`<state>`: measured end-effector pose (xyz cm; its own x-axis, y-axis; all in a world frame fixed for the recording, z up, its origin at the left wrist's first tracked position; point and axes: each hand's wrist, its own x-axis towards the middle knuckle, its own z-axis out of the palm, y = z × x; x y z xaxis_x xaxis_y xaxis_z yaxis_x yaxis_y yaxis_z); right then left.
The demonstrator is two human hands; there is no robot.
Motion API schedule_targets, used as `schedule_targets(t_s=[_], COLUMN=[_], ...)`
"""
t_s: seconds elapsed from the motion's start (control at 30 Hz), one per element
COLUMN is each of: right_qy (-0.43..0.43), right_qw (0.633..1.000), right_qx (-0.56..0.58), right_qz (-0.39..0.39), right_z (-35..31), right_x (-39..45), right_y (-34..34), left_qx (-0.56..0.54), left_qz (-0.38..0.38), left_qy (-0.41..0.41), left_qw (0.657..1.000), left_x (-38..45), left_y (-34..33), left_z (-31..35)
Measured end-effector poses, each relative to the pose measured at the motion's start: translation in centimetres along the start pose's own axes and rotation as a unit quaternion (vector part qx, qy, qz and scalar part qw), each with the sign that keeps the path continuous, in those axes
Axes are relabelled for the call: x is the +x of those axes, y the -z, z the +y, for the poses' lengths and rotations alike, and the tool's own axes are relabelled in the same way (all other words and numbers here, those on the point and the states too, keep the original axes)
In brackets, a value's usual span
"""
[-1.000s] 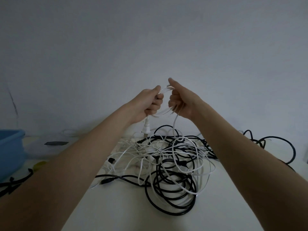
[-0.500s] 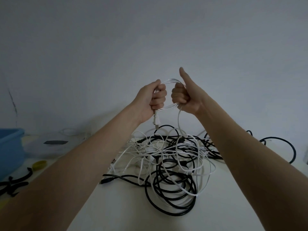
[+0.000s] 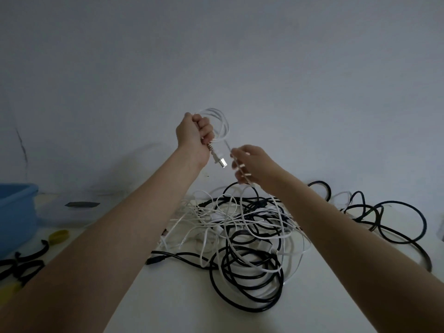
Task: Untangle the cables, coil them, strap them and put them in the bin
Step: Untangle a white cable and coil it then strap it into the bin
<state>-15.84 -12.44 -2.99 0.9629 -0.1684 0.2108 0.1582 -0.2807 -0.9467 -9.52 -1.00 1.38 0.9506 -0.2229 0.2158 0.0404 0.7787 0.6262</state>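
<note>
L hand: my left hand (image 3: 194, 133) is up high, fist clenched round the small white coil (image 3: 217, 124); USB plug (image 3: 219, 159) hangs out below the fist, pointing down-right.
R hand: my right hand (image 3: 249, 165) sits lower and to the right, fingers loosely curled, the white cable's running length sliding through them. Looks like a light guiding hold, not a hard grip.
Change: half a sec ago both fists were side by side at the same height, right thumb up, closing a loop. Now the hands are apart: L went up w/ the loops, R dropped toward the pile.
Meaning: prob one more turn is laid on the coil and R is reaching down the line for the next length. Coiling step underway, far from done.
Cable feed: white line runs from R hand down into the tangle (image 3: 245, 239) of white + black cables on the surface, so it's not free yet; could snag.
Bin: blue bin (image 3: 16, 212) far left, well apart from the hands.
Straps: black straps (image 3: 28, 258) and yellow ones (image 3: 58, 236) lie near left, beside the bin, untouched.
</note>
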Motion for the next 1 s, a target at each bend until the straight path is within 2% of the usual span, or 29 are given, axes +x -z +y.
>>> schedule_targets(t_s=[0.07,0.13,0.2,0.3,0.4,0.5,0.67,0.77,0.87,1.0], right_qy=[0.047,0.096,0.128,0.108,0.111,0.138,0.147,0.127,0.109,0.108], right_qw=[0.987,0.952,0.91,0.869,0.848,0.857,0.877,0.882,0.902,0.945], right_qx=[-0.152,-0.29,-0.394,-0.476,-0.506,-0.479,-0.451,-0.447,-0.414,-0.302], right_qz=[-0.006,-0.017,-0.033,-0.077,-0.114,-0.131,-0.076,-0.074,-0.062,-0.058], right_z=[0.8,0.5,-0.3,-1.9,-3.1,-3.5,-4.3,-4.3,-4.3,-4.9], right_x=[-0.2,-0.3,-0.4,-0.6,-0.8,-0.7,0.1,0.4,0.7,0.3], right_y=[0.0,0.1,0.3,0.7,1.1,1.9,3.3,3.7,4.8,7.1], left_qx=[-0.036,-0.027,0.075,0.29,0.342,0.345,0.418,0.421,0.393,0.423], left_qz=[0.004,-0.021,-0.073,-0.148,-0.176,-0.187,-0.282,-0.322,-0.323,-0.373], left_qy=[-0.008,0.0,0.024,0.066,0.112,0.155,0.255,0.278,0.336,0.341], left_qw=[0.999,0.999,0.994,0.943,0.916,0.906,0.825,0.801,0.793,0.752], left_x=[0.0,-0.4,-0.9,-1.1,-1.1,-1.7,-3.1,-3.3,-3.4,-2.9], left_y=[-0.1,-0.1,0.3,1.7,2.5,2.5,2.9,3.3,3.5,4.4], left_z=[0.6,0.7,0.5,0.2,0.1,0.1,-0.7,-1.1,-0.5,0.6])
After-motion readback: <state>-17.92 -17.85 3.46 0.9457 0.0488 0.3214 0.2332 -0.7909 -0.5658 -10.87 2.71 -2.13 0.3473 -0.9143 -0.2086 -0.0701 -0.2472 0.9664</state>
